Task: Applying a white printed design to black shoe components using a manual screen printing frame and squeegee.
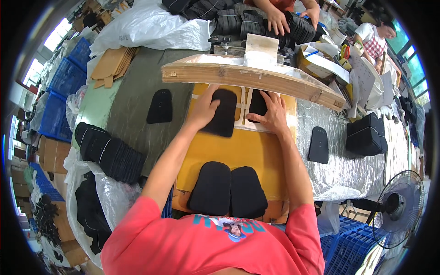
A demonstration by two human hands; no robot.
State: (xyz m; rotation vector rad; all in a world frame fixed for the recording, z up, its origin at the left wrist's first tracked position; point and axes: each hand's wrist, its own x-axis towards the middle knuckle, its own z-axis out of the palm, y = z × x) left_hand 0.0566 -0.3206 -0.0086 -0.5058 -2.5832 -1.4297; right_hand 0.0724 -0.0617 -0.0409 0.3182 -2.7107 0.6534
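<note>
My left hand [204,110] pinches the left edge of a black rounded pad [224,114], its thumb on top. The pad looks slightly blurred and lies over part of a pale frame [243,106] on a yellow board [247,149]. Fingers spread, my right hand [273,114] rests on a second black pad [257,104] set inside the right opening of that frame. Two larger black pads [210,188] [248,190] lie side by side close to my body. Single black pads lie left [160,106] and right [318,145] of the board.
A hinged wooden-edged screen [256,80] is raised just beyond my hands. Bundled black pads [112,153] stand at left, another bundle [366,134] at right. A fan [398,208] stands at lower right. Across the table a co-worker's hands [277,20] handle stacked black pads; another person [373,41] is far right.
</note>
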